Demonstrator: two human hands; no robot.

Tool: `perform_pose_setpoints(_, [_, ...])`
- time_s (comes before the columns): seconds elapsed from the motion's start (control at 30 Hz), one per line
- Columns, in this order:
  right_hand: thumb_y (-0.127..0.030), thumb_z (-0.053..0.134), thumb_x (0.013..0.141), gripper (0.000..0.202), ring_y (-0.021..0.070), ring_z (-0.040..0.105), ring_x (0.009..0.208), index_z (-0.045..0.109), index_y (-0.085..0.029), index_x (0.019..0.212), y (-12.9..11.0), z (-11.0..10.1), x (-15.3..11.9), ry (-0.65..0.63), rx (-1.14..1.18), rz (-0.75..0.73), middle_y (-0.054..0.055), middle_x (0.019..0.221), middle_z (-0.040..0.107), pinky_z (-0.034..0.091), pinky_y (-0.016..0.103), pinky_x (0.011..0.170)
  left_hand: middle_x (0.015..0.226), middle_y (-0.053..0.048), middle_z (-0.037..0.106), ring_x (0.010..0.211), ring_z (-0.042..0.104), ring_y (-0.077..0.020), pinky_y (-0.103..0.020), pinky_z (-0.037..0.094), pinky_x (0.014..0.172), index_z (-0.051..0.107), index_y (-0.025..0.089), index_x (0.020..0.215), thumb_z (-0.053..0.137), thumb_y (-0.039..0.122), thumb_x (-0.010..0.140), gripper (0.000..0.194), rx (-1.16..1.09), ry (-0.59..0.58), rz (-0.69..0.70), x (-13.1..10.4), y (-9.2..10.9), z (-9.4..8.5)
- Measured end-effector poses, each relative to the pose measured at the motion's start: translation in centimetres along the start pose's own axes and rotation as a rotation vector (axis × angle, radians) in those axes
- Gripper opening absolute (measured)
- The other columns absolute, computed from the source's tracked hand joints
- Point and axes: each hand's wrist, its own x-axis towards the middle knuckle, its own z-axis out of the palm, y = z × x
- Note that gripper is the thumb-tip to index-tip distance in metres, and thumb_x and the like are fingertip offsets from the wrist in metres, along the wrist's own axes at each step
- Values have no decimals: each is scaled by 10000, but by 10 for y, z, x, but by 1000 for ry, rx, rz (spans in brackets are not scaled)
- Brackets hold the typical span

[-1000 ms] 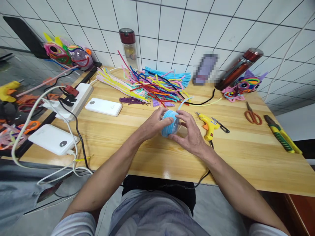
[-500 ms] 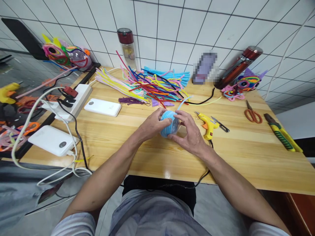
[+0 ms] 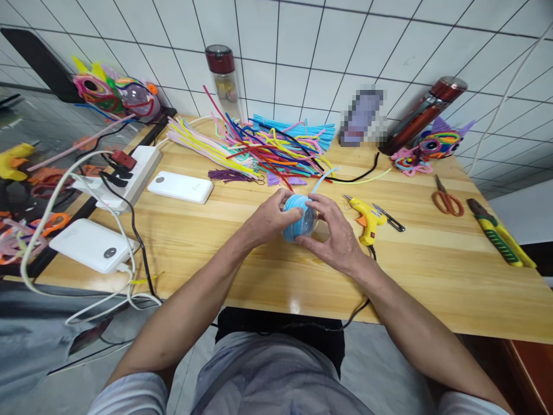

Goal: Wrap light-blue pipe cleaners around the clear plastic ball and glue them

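Ball (image 3: 307,221), part clear, part light-blue coils (image 3: 292,228)

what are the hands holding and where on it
A partly blue-wrapped clear ball: the left hand grips its left side, the right hand its right.

Directions from the blue-wrapped ball (image 3: 295,219), 12 toward top edge. Left hand (image 3: 271,218): most finger ends out of sight behind ball. Right hand (image 3: 339,235) covers part of ball's 3 o'clock side.
1 o'clock: upright object (image 3: 362,117) pixelated, unidentifiable.
11 o'clock: base of red-capped bottle (image 3: 222,80) hidden by heap of fuzzy stems (image 3: 276,150); contents indistinct.
9 o'clock: white power bank (image 3: 180,187), display figures too small to read. Far out, yellow tool (image 3: 17,162) cut by left edge.
4 o'clock: black cord (image 3: 373,253) lost under right forearm (image 3: 401,311). Farther, right sleeve (image 3: 469,404) cut by bottom edge.
8 o'clock: grey cloth (image 3: 34,334), possibly clothing, cut by left edge.
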Motion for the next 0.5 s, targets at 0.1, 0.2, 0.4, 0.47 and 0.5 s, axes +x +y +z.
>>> perform_pose_setpoints(0.1, [-550, 806, 967, 719, 399, 583, 1528, 519, -301, 1577, -2, -2, 1, -17, -10, 14, 199, 1647, 582, 536, 679, 1216, 1027, -18, 620, 970, 590, -212, -344, 460, 846, 570, 187, 1100, 655, 439, 796, 404, -52, 5, 3, 0, -2, 0])
perform_pose_setpoints(0.2, [-527, 800, 972, 736, 413, 560, 1552, 501, -318, 1612, -4, -5, 2, -13, -21, 17, 187, 1673, 563, 509, 695, 1237, 1047, -27, 632, 995, 602, -224, -351, 466, 867, 568, 183, 1121, 677, 482, 789, 460, -147, 8, 26, 0, -3, 1])
perform_pose_setpoints(0.4, [-533, 788, 981, 710, 398, 605, 1499, 523, -319, 1604, -7, -8, 5, 26, 0, 3, 184, 1616, 609, 525, 674, 1217, 1071, -36, 646, 1015, 597, -225, -351, 460, 920, 601, 180, 1144, 689, 522, 840, 466, -289, -14, 52, 0, -9, 5])
perform_pose_setpoints(0.47, [-553, 800, 970, 712, 397, 607, 1490, 541, -312, 1588, -7, -9, 5, 38, 11, -1, 182, 1590, 626, 532, 671, 1207, 1066, -31, 655, 1008, 598, -224, -347, 465, 923, 614, 186, 1156, 694, 526, 854, 462, -340, -27, 53, 1, -13, 7])
perform_pose_setpoints(0.5, [-554, 806, 966, 711, 394, 608, 1487, 548, -307, 1580, -7, -10, 5, 42, 16, -5, 182, 1585, 628, 538, 664, 1202, 1065, -31, 662, 1004, 599, -225, -347, 468, 923, 624, 187, 1167, 704, 531, 855, 471, -362, -32, 61, 1, -16, 8])
